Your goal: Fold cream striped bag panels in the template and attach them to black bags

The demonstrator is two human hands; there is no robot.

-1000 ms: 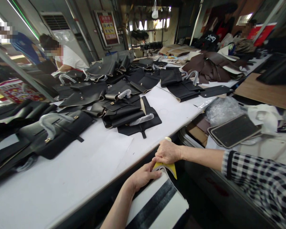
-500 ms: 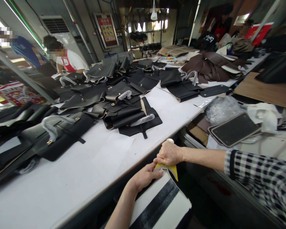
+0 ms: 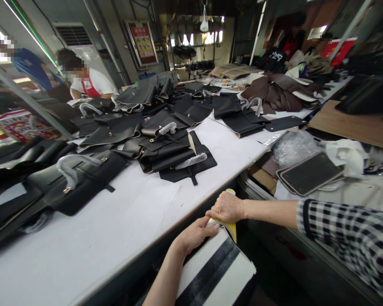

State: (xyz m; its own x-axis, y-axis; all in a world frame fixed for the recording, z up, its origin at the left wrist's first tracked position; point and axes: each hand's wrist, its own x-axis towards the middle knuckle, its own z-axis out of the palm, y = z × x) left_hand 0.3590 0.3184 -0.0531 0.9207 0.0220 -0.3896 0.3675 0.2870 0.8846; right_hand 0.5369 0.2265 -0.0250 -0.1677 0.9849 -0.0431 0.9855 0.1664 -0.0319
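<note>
My left hand (image 3: pixel 193 238) is closed on the top edge of a white board with a dark stripe (image 3: pixel 217 272), held just below the table's front edge. My right hand (image 3: pixel 226 207) is wrapped in a fist round a yellow-handled tool (image 3: pixel 231 228), whose yellow blade meets the board's top corner. A checked sleeve covers my right forearm. Both hands almost touch each other at the board's corner.
The white table (image 3: pixel 121 229) carries several black leather bag pieces (image 3: pixel 175 155) with wrapped handles. Brown leather pieces (image 3: pixel 279 91) lie at the back right. Dark flat panels (image 3: pixel 309 172) and plastic wrap sit on a lower surface to the right. A person in a white shirt (image 3: pixel 89 80) works at the back left.
My hands and the board stay almost in place. The right hand with the yellow tool has slid slightly along the board's corner; my view has shifted a little.
</note>
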